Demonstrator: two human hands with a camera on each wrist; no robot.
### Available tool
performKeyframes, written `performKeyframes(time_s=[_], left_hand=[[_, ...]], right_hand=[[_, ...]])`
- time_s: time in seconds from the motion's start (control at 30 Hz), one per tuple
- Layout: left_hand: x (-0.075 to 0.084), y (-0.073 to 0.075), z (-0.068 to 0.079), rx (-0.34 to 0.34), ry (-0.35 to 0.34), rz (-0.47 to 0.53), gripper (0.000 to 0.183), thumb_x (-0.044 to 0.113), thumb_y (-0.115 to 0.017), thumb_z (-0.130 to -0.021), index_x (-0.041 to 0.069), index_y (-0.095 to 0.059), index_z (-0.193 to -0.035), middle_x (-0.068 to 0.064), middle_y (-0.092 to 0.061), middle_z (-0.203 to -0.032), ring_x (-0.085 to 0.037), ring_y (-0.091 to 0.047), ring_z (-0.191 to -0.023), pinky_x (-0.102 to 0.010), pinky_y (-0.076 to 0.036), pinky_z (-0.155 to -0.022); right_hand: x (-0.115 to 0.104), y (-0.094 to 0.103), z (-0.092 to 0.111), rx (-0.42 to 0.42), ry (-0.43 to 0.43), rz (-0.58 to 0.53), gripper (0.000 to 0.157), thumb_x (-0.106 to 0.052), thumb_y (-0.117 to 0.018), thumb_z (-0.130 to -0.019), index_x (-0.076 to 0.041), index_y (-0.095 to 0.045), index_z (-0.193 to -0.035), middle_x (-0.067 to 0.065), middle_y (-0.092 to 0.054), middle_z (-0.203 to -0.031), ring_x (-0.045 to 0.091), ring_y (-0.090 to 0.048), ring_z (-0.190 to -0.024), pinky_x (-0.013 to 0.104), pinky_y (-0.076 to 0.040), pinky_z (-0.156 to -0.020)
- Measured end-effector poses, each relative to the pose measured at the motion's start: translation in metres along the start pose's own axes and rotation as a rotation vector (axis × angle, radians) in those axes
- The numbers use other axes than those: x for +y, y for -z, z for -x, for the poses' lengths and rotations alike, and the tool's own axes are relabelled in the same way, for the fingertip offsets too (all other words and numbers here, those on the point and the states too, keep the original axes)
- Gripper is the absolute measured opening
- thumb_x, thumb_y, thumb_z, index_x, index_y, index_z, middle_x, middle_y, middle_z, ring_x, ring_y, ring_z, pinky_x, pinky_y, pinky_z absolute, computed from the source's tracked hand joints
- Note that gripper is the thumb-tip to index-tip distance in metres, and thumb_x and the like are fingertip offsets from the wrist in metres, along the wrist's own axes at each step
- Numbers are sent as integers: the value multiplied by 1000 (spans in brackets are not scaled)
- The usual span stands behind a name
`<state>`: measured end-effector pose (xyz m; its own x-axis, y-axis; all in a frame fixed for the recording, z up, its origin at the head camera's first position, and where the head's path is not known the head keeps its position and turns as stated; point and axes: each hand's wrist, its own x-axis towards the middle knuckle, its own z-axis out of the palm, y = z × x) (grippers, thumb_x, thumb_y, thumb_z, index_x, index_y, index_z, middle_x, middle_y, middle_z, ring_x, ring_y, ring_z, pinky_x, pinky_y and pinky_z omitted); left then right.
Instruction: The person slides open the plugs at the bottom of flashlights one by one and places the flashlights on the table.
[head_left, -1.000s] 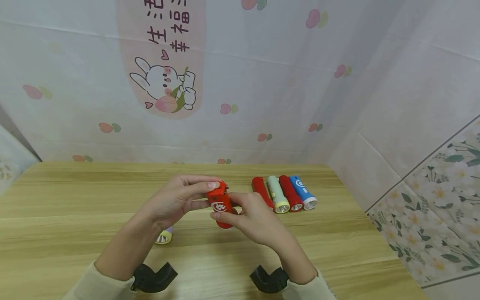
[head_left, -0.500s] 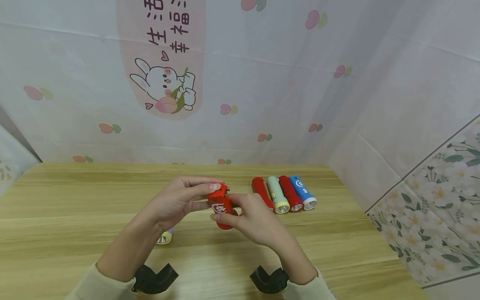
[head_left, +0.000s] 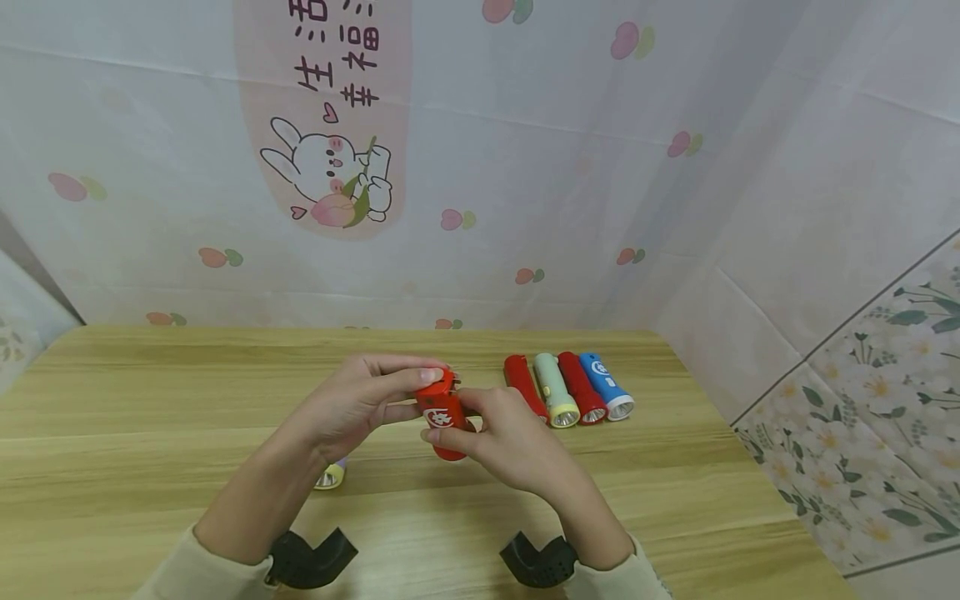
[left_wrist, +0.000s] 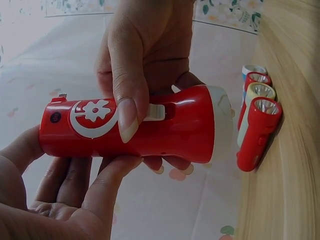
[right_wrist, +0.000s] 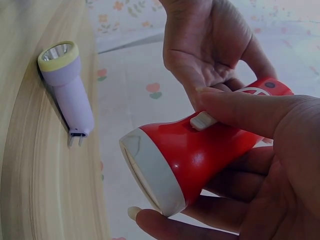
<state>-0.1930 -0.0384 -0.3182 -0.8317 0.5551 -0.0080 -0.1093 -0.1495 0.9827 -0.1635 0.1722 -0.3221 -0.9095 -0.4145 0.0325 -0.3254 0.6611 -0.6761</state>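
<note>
Both hands hold a red flashlight (head_left: 441, 412) above the table, with a white flower print and a white head rim. My left hand (head_left: 352, 404) grips its tail end, where small metal plug prongs (head_left: 455, 380) stick out. Wrapped around the body is my right hand (head_left: 504, 437), its thumb on the printed side right beside the white slide switch (left_wrist: 156, 112). The lens end shows in the right wrist view, with the white rim (right_wrist: 159, 172) facing down to the left.
On the wooden table (head_left: 187, 400), a row at the right holds a red flashlight (head_left: 523, 385), a mint green one (head_left: 555, 387), a dark red one (head_left: 581, 387) and a blue one (head_left: 606, 385). A lavender flashlight (right_wrist: 72, 100) lies left, partly behind the left forearm in the head view.
The held flashlight has sunk very slightly in the head view since a second ago. Both hands keep the same grip, and the flashlights on the table stay put.
</note>
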Motion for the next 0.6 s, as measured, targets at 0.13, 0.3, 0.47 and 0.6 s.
performKeyframes(time_s=[0.13, 0.3, 0.47, 0.6], left_hand=[[0, 0, 0, 3, 1, -2, 34, 17, -64, -99, -3, -68, -126, 2, -75, -117, -15, -68, -114, -34, -58, -99], [0, -1, 0, 11, 7, -7, 32, 16, -65, -98, -2, -69, -124, 2, -76, -116, -15, -68, -113, -33, -58, -98], [0, -2, 0, 14, 8, -16, 34, 16, -65, -98, -3, -68, -125, 2, -75, -117, -15, -68, -113, -33, -58, -97], [0, -1, 0, 13, 9, -21, 35, 17, -65, -98, -3, -68, -126, 1, -75, -117, -16, -68, -113, -33, -59, -98]], right_hand=[[0, 0, 0, 1, 5, 10, 19, -35, -73, -93, -17, -73, -100, -10, -72, -86, 10, -63, -77, 25, -55, -62], [0, 0, 0, -3, 1, 32, 20, -36, -73, -93, -18, -73, -100, -11, -70, -83, 10, -60, -74, 24, -52, -59], [0, 0, 0, -2, -2, 38, 19, -35, -73, -92, -18, -73, -100, -11, -71, -84, 10, -61, -75, 24, -52, -59], [0, 0, 0, -1, -1, 38, 20, -34, -74, -92, -17, -73, -101, -10, -72, -87, 10, -63, -78, 24, -54, -63]])
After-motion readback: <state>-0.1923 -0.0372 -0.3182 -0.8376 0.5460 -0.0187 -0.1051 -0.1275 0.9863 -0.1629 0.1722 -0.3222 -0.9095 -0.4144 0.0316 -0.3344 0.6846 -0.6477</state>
